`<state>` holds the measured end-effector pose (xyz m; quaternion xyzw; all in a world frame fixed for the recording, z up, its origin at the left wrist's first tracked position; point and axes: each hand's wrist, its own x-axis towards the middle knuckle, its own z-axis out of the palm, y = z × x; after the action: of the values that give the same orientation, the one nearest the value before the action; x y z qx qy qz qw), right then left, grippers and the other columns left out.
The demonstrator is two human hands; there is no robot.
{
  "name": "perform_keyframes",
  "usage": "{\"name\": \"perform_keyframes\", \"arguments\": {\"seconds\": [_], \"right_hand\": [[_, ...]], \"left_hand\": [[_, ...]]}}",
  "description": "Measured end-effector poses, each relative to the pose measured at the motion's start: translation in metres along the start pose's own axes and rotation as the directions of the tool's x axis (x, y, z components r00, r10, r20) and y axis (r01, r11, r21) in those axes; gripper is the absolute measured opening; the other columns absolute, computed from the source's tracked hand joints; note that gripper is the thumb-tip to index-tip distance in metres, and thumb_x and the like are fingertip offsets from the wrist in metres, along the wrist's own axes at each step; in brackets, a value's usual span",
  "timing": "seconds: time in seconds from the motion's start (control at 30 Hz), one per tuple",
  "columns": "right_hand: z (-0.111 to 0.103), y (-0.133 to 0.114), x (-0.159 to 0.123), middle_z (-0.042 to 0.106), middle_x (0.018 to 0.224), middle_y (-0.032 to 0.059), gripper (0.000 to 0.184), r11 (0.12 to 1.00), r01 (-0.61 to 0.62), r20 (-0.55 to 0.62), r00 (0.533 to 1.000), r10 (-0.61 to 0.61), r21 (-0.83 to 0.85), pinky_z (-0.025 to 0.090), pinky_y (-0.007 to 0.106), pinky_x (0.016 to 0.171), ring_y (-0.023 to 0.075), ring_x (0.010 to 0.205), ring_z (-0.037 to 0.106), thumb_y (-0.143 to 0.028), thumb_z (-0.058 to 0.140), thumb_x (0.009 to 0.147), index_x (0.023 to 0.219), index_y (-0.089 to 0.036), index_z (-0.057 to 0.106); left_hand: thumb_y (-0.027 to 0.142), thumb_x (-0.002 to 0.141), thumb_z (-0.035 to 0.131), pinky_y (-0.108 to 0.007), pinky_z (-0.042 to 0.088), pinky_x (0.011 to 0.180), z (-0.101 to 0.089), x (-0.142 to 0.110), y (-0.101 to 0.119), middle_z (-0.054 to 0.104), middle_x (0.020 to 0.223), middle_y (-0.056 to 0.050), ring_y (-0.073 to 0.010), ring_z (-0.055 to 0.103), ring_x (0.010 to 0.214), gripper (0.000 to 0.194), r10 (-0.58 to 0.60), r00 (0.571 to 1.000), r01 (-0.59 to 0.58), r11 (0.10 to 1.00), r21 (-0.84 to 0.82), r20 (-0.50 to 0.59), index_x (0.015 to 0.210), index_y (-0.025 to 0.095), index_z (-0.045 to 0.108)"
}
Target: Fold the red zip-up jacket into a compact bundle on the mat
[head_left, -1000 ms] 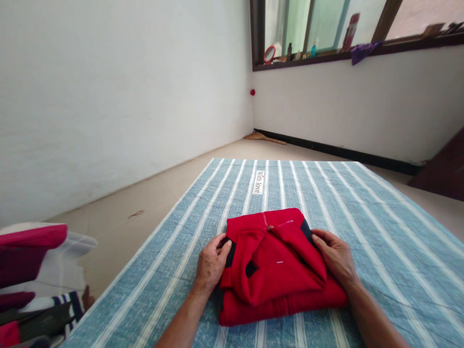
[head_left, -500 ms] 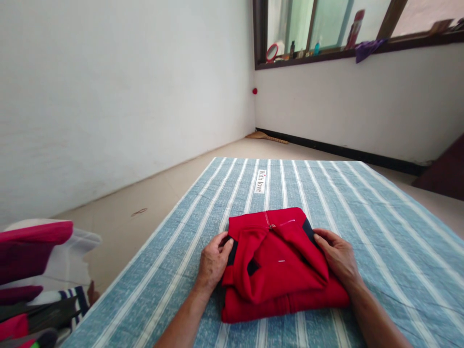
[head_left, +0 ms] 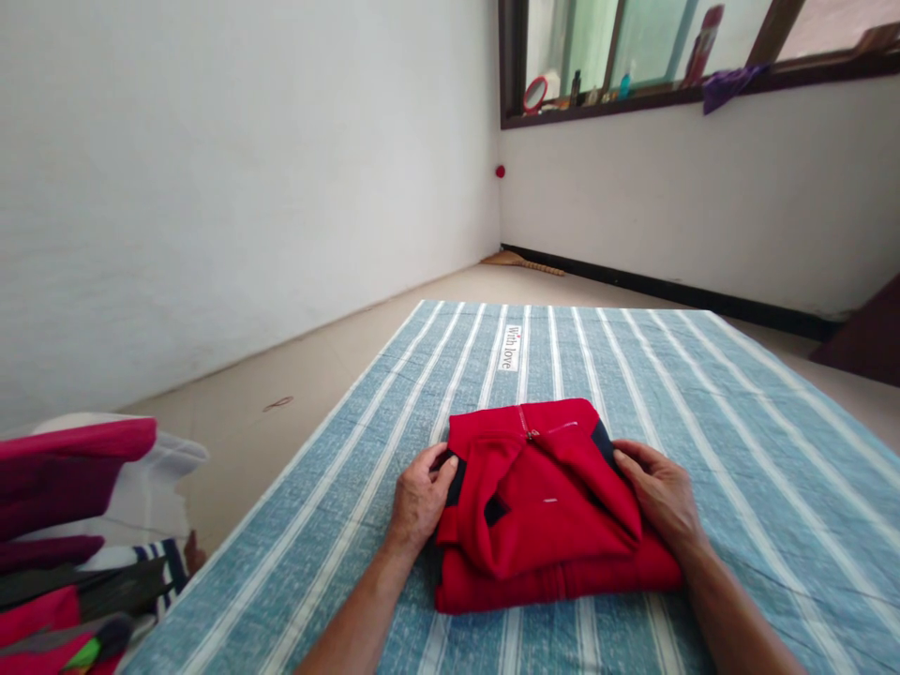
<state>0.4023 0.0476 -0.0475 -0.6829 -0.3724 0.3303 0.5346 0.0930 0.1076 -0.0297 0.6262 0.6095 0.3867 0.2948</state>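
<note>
A folded red zip-up jacket (head_left: 548,525) with dark navy side panels lies on the blue-and-white striped cloth (head_left: 337,525). Its collar and hood-like upper part fold over the front, and a small zipper pull shows near the far edge. My left hand (head_left: 422,492) grips the jacket's left edge at the navy panel, thumb on top and fingers partly hidden beneath. At the opposite edge, my right hand (head_left: 653,487) is closed on the fabric in the same way, its thumb over the navy panel.
A pile of clothes (head_left: 63,534) in pink, purple and dark colours sits at the lower left. A broom (head_left: 527,262) lies on the floor in the far corner. Along the window sill stand a round mirror (head_left: 535,94), small bottles and a purple cloth (head_left: 731,86).
The whole scene shifts slightly right and up as the camera turns. Both hands keep their hold on the jacket's sides, and the jacket stays in place on the cloth.
</note>
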Motion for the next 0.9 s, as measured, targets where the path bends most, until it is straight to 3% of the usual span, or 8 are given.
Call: {"name": "perform_keyframes", "arguments": {"seconds": [0.9], "right_hand": [[0.0014, 0.0002, -0.0003, 0.072, 0.085, 0.0057, 0.041, 0.999, -0.007, 0.016, 1.0, 0.007, 0.038, 0.05, 0.035, 0.073, 0.0249, 0.08, 0.065, -0.05, 0.064, 0.067, 0.091, -0.018, 0.069]], "left_hand": [[0.041, 0.072, 0.056, -0.033, 0.053, 0.084, -0.0007, 0.0017, -0.0007, 0.069, 0.106, -0.008, -0.0222, 0.067, 0.091, 0.038, 0.014, 1.0, -0.014, 1.0, 0.003, -0.005, 0.1, 0.017, 0.065]]}}
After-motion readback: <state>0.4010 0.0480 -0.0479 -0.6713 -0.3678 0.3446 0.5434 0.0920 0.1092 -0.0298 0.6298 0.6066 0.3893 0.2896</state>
